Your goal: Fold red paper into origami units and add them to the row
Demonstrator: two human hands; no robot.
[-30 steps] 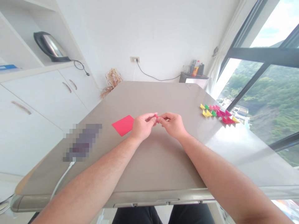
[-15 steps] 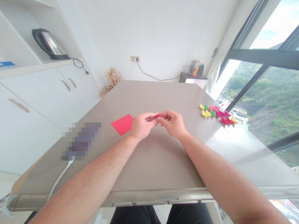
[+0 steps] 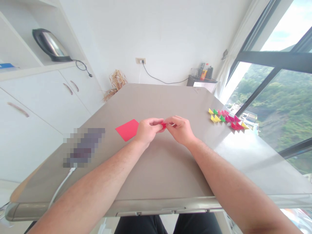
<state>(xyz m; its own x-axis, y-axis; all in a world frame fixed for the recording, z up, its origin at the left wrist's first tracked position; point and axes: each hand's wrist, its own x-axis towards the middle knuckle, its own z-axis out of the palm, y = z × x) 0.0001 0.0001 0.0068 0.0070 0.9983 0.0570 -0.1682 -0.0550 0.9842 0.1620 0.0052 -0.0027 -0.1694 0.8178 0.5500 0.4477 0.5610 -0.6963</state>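
Between my two hands is a small piece of folded red paper (image 3: 164, 125), mostly covered by the fingers. My left hand (image 3: 148, 130) pinches its left side, thumb on the near face. From the other side, my right hand (image 3: 179, 129) grips it between thumb and fingers. Both hands are over the middle of the table (image 3: 158, 175). A flat red paper sheet (image 3: 127, 130) lies just left of my left hand, its right corner hidden behind that hand. Folded paper boats (image 3: 236, 126) in yellow, green, pink and red stand in rows at the table's right side.
A blurred-out dark device (image 3: 86, 148) with a white cable (image 3: 60, 187) lies on the table at the left. Beyond the table's far right corner, bottles (image 3: 204, 72) stand on a small cabinet. A kettle (image 3: 52, 45) sits on the left shelf.
The fingers have shifted around the folded red paper, and more of its red surface shows between the thumbs than half a second ago. The sheet and the boats stay in place.
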